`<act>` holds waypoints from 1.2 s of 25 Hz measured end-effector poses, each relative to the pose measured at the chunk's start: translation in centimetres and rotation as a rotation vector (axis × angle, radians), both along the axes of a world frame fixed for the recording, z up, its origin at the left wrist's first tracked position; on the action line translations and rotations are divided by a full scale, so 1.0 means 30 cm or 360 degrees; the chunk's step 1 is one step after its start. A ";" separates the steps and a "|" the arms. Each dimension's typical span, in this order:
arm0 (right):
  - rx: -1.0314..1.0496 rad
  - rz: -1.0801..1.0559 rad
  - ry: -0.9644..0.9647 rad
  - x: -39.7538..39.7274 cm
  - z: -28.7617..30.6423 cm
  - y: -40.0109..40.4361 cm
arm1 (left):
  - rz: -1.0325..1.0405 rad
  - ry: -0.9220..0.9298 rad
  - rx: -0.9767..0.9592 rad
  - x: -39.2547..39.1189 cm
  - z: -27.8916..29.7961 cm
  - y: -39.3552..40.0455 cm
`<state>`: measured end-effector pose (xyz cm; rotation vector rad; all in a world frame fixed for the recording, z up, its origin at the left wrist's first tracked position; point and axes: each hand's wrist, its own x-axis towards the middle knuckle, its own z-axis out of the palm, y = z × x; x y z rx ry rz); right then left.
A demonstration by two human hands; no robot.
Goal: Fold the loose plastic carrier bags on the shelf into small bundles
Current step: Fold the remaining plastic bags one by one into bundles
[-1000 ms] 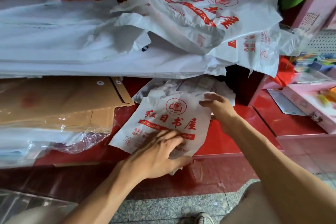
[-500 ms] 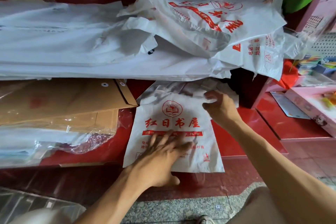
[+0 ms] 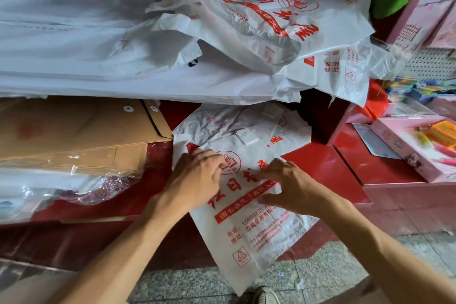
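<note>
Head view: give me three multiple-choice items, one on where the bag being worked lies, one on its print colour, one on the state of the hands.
1. The bag under the hands lies:
A. flat on the top pile
B. on the red shelf, its lower end hanging over the edge
C. on the floor

2. Its print is:
A. blue
B. green
C. red

3. The left hand and right hand are:
A. both on the bag, fingers curled into it
B. both lifted clear
C. one on the envelopes

Key: 1 B, the bag's end passes the shelf edge above the floor; 2 C, red characters and logo; 3 A, both grip the bag's middle.
</note>
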<state>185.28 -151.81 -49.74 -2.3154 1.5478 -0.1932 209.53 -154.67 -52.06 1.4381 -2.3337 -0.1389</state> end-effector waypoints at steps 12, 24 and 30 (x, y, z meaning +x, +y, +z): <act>0.0025 -0.0215 0.0216 -0.085 0.021 0.036 | 0.0090 0.0059 -0.0148 0.056 -0.030 -0.119; 0.0055 -0.0251 0.0227 -0.085 0.036 0.025 | 0.0289 -0.0391 0.0389 -0.026 -0.050 -0.086; 0.0039 -0.0337 -0.0143 -0.069 0.014 -0.105 | 0.0043 -0.0354 0.0153 -0.070 -0.026 -0.011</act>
